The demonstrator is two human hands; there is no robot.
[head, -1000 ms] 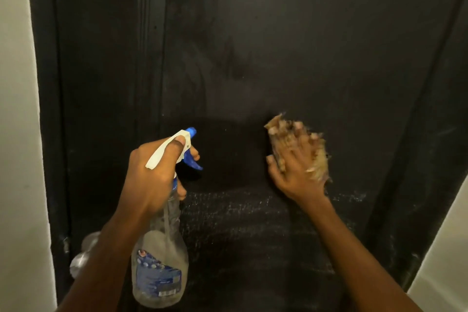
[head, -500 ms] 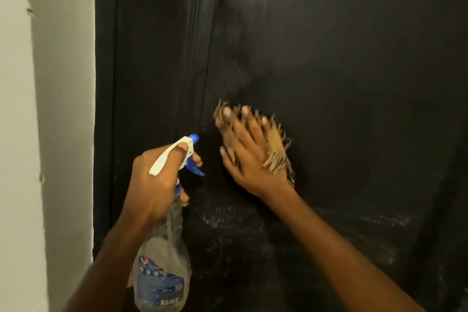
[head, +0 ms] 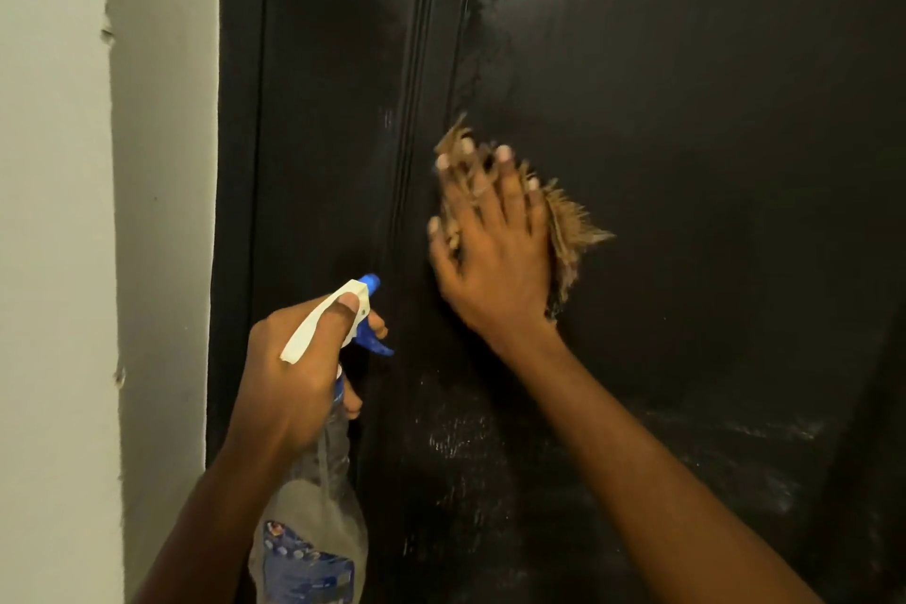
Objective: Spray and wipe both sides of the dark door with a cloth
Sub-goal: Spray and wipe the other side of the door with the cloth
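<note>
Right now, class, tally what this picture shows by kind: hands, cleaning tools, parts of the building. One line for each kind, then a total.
Hands: 2 (left hand, right hand)
Cleaning tools: 2 (spray bottle, cloth)
Parts of the building: 2 (dark door, wall)
Total: 6

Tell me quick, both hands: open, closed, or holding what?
Left hand: closed around the spray bottle.
Right hand: open, straight fingers pressing the cloth flat against the door.
</note>
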